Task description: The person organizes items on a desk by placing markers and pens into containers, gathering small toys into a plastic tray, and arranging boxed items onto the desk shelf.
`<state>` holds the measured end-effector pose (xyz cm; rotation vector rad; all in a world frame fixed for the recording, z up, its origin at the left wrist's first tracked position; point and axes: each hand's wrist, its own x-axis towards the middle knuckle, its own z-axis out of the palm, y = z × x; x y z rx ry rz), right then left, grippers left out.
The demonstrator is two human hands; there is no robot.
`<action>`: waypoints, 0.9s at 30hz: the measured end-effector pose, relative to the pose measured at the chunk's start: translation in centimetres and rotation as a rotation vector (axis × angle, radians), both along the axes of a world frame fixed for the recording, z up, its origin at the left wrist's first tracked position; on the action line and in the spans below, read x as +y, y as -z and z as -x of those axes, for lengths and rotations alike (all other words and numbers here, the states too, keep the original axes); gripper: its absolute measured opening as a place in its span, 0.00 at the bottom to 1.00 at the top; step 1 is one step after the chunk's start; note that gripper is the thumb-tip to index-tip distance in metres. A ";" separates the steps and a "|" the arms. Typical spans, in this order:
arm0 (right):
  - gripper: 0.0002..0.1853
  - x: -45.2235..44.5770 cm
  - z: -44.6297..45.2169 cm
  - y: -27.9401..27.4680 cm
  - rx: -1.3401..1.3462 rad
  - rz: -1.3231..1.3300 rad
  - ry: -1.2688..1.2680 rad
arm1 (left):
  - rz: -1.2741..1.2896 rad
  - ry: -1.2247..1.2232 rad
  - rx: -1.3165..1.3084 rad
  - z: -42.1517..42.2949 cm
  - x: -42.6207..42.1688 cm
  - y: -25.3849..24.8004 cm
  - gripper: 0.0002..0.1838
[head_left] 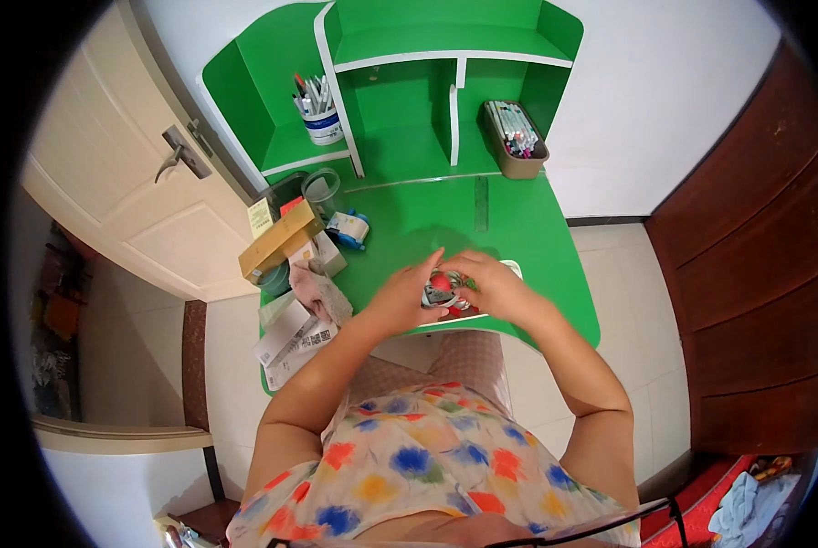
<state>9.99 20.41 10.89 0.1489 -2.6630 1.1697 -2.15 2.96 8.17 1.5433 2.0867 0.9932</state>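
Both hands are working close together over the near edge of the green desk (550, 265); the left hand (405, 297) and the right hand (496, 288) are holding between them a small patterned item (441, 283), which is showing red, grey and some green; its exact nature is remaining unclear, as the fingers are covering much of it; the left thumb and fingers are curving narrowly about its left side; the right fingers are bending over its other side, the thumb beneath; the precise contact of each fingertip is not showing.

Below the hands, a white-edged flat piece (516, 267) is lying at the desk's front edge; its middle is being hidden largely by the hands; a ruler (481, 203) is lying farther back, well apart from both hands.

To the left, a blue tape dispenser (353, 230) is sitting beside a group of boxes; a yellow-brown box (281, 240) is leaning at a tilt near a clear cup (322, 190); a pinkish cloth (321, 297) is lying in front, nearest the left forearm; on the shelf unit behind, a pen cup (324, 130) is standing at left and a brown bin (524, 168) is holding markers at right.
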 end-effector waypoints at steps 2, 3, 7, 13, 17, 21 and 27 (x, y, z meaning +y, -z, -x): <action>0.20 -0.1 -0.1 0.2 0.022 -0.070 -0.013 | 0.016 0.020 0.007 0.0 -0.1 0.1 0.51; 0.20 0.0 -0.1 0.2 0.022 -0.094 -0.003 | 0.003 0.037 0.036 0.2 -0.3 0.4 0.51; 0.17 0.1 -0.3 0.1 0.010 -0.091 -0.023 | 0.063 0.066 -0.012 0.4 -0.5 -0.1 0.49; 0.12 0.4 -0.4 1.2 -0.022 -0.183 -0.029 | 0.038 0.025 0.151 0.0 -0.6 0.0 0.43; 0.11 0.5 -0.1 2.5 0.046 -0.244 0.007 | 0.091 -0.007 0.275 -0.1 -0.2 2.2 0.39; 0.12 0.1 0.9 4.2 0.038 -0.279 -0.022 | 0.052 -0.039 0.353 -0.3 0.0 3.0 0.36; 0.13 0.6 0.3 2.6 0.044 -0.133 0.035 | 0.036 -0.063 0.453 -0.6 0.3 3.2 0.35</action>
